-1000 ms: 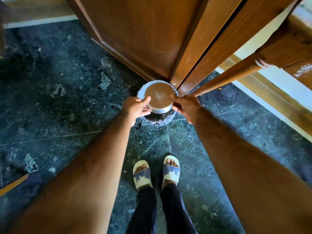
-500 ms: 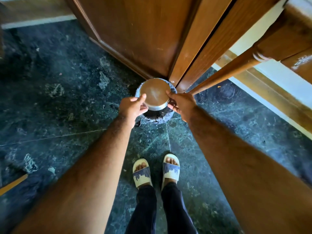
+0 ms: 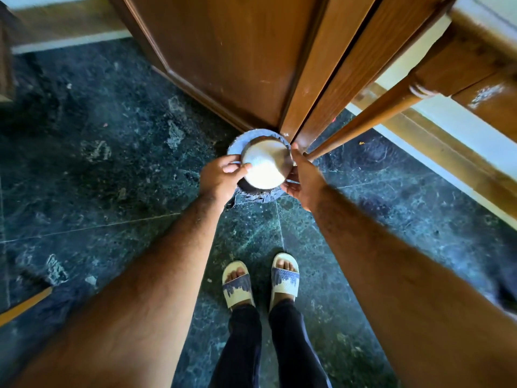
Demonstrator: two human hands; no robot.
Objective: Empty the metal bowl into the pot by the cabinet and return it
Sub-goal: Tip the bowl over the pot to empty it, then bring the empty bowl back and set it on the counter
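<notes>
The metal bowl [image 3: 265, 165] is turned bottom-up, its shiny underside facing me, right over the grey pot [image 3: 253, 135] on the floor at the cabinet's corner. My left hand [image 3: 221, 177] grips the bowl's left rim with thumb and fingers. My right hand [image 3: 302, 175] holds its right rim from the other side. The bowl hides most of the pot's inside; dark soil-like material [image 3: 254, 193] shows at the pot's near edge.
The wooden cabinet [image 3: 237, 57] stands directly behind the pot. A wooden table leg [image 3: 372, 119] slants in from the right, close to my right hand. The floor is dark green marble [image 3: 98, 163]. My feet in sandals [image 3: 260, 281] stand just behind the pot.
The bowl has tipped further and its underside now catches bright light. Both hands have shifted slightly around the rim while staying over the pot.
</notes>
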